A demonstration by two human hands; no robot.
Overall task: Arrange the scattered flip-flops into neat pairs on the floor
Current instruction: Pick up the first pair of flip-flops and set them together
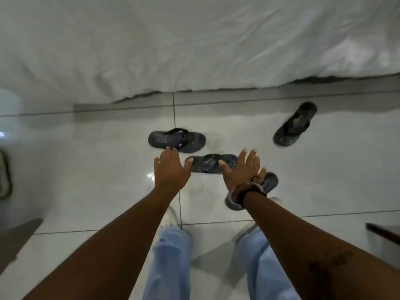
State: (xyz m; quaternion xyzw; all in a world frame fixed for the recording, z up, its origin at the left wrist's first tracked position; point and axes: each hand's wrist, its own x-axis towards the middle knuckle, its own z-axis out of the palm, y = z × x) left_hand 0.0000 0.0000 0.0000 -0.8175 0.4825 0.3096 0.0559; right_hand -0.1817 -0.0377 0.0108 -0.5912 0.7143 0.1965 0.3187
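Note:
Several dark flip-flops lie scattered on the glossy white tiled floor (91, 169). One flip-flop (176, 140) lies sideways at centre, a second flip-flop (208, 163) lies just below it, a third flip-flop (270, 184) is mostly hidden under my right wrist, and a fourth flip-flop (295, 124) lies tilted at the right near the bed. My left hand (171, 169) hovers open, fingers spread, over the near edge of the first. My right hand (243, 169) is open too, above the right end of the second. Neither hand holds anything.
A bed with a white sheet (194, 46) fills the top of the view, its hem hanging close to the floor. My legs in light blue trousers (173, 263) stand below. A dark furniture edge (383, 232) juts in at the right, another object (4, 176) at the left edge.

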